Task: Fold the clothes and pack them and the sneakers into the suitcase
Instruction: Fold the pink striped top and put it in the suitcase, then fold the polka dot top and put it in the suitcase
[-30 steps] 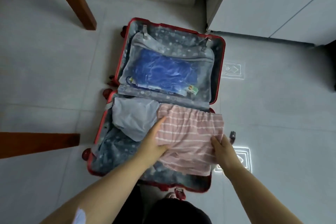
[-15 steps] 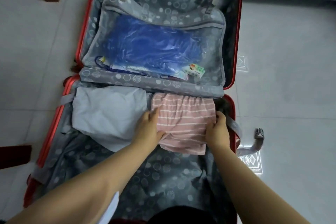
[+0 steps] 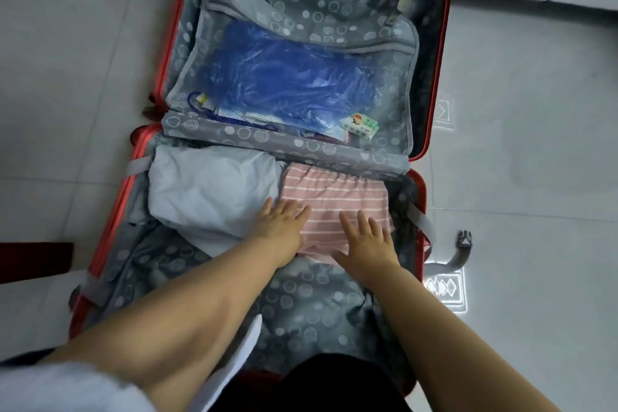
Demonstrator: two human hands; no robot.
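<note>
Head view: the camera is looking straight down into the red suitcase (image 3: 115,201), which is lying open on the floor.
Pale blue garment (image 3: 207,191): lying folded in the suitcase's near half, against its left side and close to the hinge.
Left hand (image 3: 282,222): pressing flat in the middle of the suitcase's near half, fingers (image 3: 294,207) straight and close together, resting where the two garments are meeting.
Pink striped garment (image 3: 334,194): sitting folded in the suitcase's near half, right of centre, touching the pale blue one and reaching up to the hinge.
Right hand (image 3: 368,244): lying palm down on the pink garment's near edge, fingers (image 3: 363,221) spread, gripping nothing.
Handling: the cloth is looking soft, light and limp, so it is likely going to spring up or unfold unless flattened; broad palm pressure is suiting it better than pinching, and any shifting is best done by sliding hands under the folded edges.
Strap buckle (image 3: 464,239): lying on the floor just outside the suitcase's right rim.
Sneakers: not showing anywhere in this view.
</note>
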